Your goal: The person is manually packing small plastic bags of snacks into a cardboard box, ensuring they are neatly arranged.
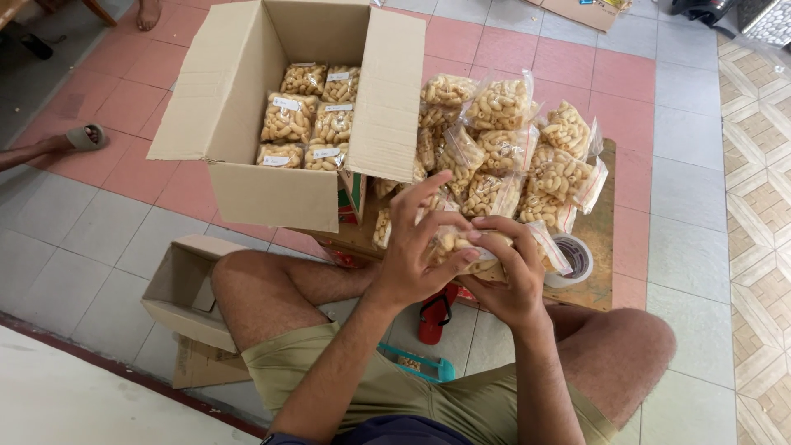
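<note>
At six o'clock I see my left hand (409, 262) and right hand (504, 276) with fingers closed around a small clear plastic bag of pale puffed snacks (471, 245); it looks light, crinkly and crushable, best held by its edges. At twelve lies a heap of like bags (515, 161); at eleven, white-labelled bags fill an open brown cardboard box (272, 194).

Your left hand (409, 255) and right hand (504, 276) cover most of the snack bag (461, 244) you hold; beside the cardboard box (272, 194), its flap hides part of the bag pile (511, 156); labels inside it are too small to read; left of it, a foot (82, 137) is cut off.
</note>
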